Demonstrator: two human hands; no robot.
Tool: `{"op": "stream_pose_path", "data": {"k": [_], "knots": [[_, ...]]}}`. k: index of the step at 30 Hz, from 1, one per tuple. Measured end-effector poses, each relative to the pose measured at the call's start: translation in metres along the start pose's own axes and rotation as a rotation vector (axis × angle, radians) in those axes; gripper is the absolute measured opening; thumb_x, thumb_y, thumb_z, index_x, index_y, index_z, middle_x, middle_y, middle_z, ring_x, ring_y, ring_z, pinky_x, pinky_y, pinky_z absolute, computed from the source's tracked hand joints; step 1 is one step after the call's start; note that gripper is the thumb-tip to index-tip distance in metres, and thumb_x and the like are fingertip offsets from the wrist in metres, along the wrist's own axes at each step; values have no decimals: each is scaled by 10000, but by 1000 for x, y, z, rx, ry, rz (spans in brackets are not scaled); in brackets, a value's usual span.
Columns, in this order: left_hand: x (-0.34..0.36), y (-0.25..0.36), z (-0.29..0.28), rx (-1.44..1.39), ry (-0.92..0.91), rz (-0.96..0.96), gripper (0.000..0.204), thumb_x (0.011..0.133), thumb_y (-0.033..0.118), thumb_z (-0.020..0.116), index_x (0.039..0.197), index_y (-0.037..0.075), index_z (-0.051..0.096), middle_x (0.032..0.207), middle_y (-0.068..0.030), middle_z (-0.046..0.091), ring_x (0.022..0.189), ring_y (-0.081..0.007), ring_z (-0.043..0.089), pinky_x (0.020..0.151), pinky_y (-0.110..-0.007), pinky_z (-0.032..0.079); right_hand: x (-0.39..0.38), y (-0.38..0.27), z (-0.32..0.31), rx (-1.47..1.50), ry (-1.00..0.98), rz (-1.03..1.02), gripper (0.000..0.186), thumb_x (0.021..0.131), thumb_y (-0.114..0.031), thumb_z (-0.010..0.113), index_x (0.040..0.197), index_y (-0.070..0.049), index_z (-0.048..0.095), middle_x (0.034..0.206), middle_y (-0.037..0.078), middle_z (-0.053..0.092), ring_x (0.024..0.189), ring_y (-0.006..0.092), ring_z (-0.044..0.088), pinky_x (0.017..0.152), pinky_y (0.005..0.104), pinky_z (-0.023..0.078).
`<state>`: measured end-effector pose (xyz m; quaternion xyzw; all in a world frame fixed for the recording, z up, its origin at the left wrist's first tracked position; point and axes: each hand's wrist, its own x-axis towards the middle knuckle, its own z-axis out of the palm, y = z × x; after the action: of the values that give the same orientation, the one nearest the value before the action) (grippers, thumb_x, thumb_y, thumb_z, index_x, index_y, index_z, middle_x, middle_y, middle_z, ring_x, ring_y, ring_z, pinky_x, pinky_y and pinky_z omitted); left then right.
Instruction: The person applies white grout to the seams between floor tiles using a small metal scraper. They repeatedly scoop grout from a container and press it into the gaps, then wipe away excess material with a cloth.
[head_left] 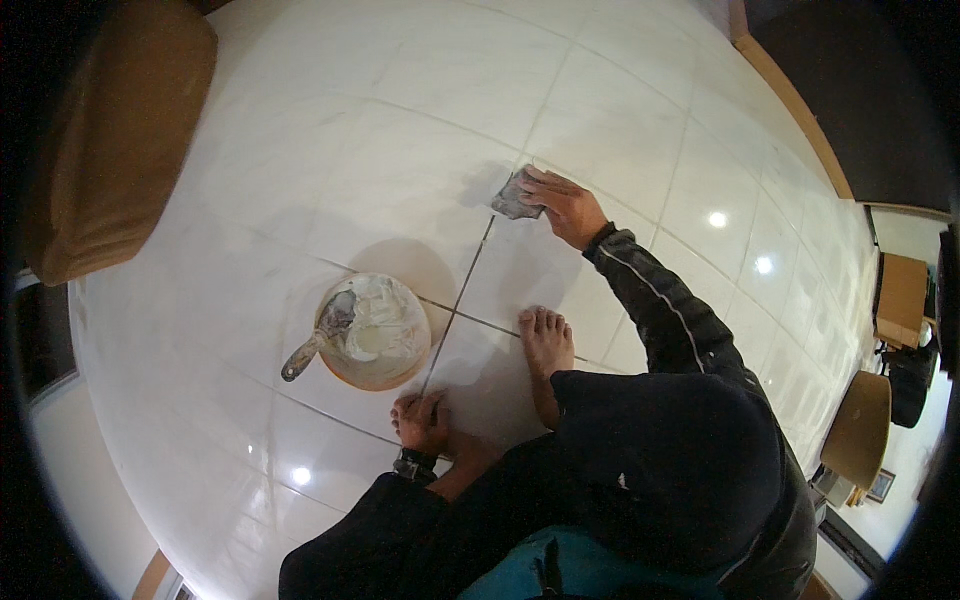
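My right hand (565,208) reaches forward and grips a thin, flat, grey spreader (518,196) smeared with pale paste. The spreader is at the tile floor, where a dark joint (478,256) meets a paler stretch beyond it. My left hand (422,425), with a dark watch at the wrist, is low beside my left leg; its fingers look loosely bent and apart, with nothing seen in them. Just ahead of it stands a round bowl (427,350) of white paste (385,320). A putty knife (303,358) leans in the bowl, its handle over the left rim.
My bare right foot (546,340) is planted on the tiles between the bowl and my right arm. A brown upholstered piece of furniture (130,140) is at the far left. Dark furniture with a wooden edge (800,100) bounds the far right. A cardboard box (900,298) is at the right.
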<state>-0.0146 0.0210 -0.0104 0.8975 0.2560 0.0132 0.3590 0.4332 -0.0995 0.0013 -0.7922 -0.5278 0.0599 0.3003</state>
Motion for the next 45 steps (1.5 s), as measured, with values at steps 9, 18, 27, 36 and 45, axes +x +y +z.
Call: {"op": "stream_pose_path", "data": {"k": [9,18,27,36,45], "knots": [[-1,10,-6,64,-8,-64,243,775,157,647,1011,148,702,898,-118,683,962,-351,534,859,-463,410,-4,6,9,-226,-271,-76,448,695,49,588,1098,-127,670,1292,38,607,1298,188,487,1187,506,228],[-1,2,1,24,11,-11,237,782,161,644,1012,153,702,905,-111,686,959,-349,536,862,-464,409,7,-23,-36,-218,-358,247,370,779,-52,563,1122,-166,642,959,147,694,884,328,663,806,464,538],[-1,11,-9,-10,-21,-54,252,776,150,649,1023,154,697,961,-110,688,988,-349,534,884,-458,408,60,-7,-4,-308,-97,276,302,772,-125,593,1072,-132,626,741,170,661,726,374,650,657,491,526],[4,14,-14,8,22,23,201,807,134,651,1003,123,694,931,-114,684,968,-346,541,876,-454,403,65,-31,16,-470,-240,306,289,742,-121,610,1030,-137,623,765,147,677,712,351,670,638,469,530],[0,8,-2,29,35,18,169,800,171,660,957,135,714,883,-104,688,950,-336,545,855,-448,401,13,-103,20,-276,-518,219,414,741,-70,576,1145,-151,618,902,155,698,801,317,690,637,431,537]]}}
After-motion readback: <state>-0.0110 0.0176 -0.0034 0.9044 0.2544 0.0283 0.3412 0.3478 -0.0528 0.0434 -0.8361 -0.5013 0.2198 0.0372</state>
